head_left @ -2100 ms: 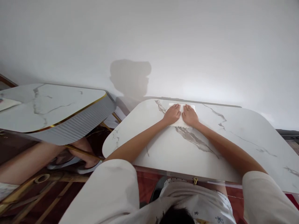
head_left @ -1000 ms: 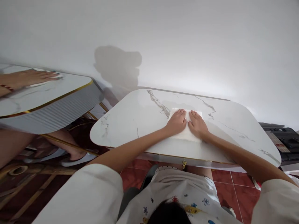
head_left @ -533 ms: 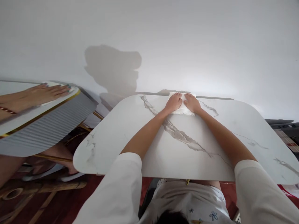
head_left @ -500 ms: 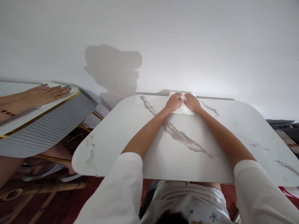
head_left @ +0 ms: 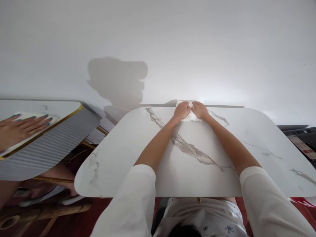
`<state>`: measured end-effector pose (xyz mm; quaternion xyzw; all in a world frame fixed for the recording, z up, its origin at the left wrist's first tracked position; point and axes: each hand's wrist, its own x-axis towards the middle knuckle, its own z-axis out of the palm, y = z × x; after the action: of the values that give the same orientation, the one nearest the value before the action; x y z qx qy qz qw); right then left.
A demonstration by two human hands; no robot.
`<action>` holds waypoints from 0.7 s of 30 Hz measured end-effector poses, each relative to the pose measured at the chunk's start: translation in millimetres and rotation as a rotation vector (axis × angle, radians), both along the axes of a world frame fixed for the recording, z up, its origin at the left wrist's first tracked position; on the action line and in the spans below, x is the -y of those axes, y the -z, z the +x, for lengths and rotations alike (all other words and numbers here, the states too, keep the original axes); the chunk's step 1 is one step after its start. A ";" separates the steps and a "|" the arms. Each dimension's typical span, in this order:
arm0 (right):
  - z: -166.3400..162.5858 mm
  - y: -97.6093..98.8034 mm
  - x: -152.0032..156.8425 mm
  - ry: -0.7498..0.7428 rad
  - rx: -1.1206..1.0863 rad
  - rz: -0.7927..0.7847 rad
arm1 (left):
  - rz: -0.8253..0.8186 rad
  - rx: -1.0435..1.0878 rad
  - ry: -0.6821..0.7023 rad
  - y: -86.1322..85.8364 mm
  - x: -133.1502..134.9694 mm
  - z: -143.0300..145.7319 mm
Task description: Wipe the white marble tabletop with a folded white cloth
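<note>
A white cloth (head_left: 192,117) with a ragged near edge lies flat on the marble-patterned white table (head_left: 209,184), at its far edge by the wall. Both my arms reach straight forward onto it. My left hand (head_left: 182,110) presses on the cloth's left half, its fingers bent over toward the far edge. Beside it, my right hand (head_left: 199,110) bears down on the right half in the same way. The thumbs point at each other with a small gap between them. The fingertips are partly hidden by the backs of the hands.
At left, another person's hand (head_left: 27,126) rests spread on a white sheet atop a second table with a gold trim and ribbed grey side (head_left: 64,138). A pale wall (head_left: 197,49) rises behind both tables. Dark items (head_left: 301,135) stand beyond the right edge.
My hands stay on the cloth at the table's far edge, with little shift. The other person's hand has drawn back leftward along its table. The view has tilted slightly upward.
</note>
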<state>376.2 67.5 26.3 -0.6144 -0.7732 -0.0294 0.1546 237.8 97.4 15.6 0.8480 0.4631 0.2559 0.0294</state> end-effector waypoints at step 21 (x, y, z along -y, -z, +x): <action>-61.9 7.0 245.2 -0.018 0.012 -0.040 | -0.002 -0.156 0.107 14.9 226.5 -71.0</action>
<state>314.3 -177.7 19.3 -0.6102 -0.7800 -0.0163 0.1377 166.8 -129.1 0.7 0.8889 0.4183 0.1865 0.0077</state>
